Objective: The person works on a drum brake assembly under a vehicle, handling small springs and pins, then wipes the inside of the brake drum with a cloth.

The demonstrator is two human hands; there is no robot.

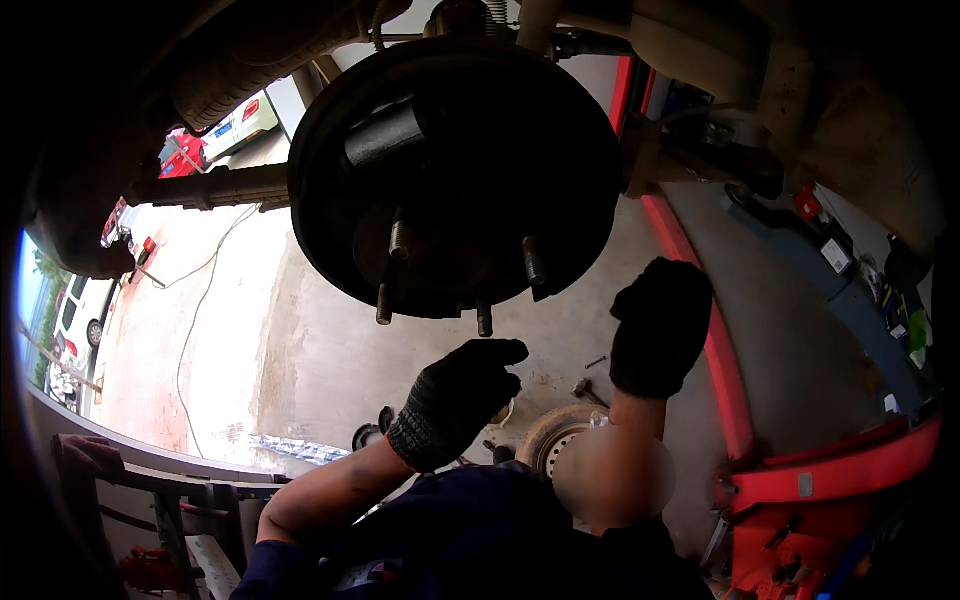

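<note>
A dark round hub assembly [455,150] with threaded studs [398,240] hangs overhead at the top centre. My left hand [455,400], in a black knit glove, is just below the lower studs, its index finger stretched out and apart from the bent others, with nothing visible in it. My right hand [660,325], also black-gloved, is raised right of the hub, apart from it, below the right stud. Its fingers are bunched together; the dark glove hides whatever they hold, if anything.
Suspension parts [220,185] flank the hub. A red lift [720,370] runs along the right, beside tools. A wheel [535,435], bolt [595,362] and hammer-like tool [585,388] lie on the floor below. A cable [180,350] crosses the bright left floor toward parked cars [80,320].
</note>
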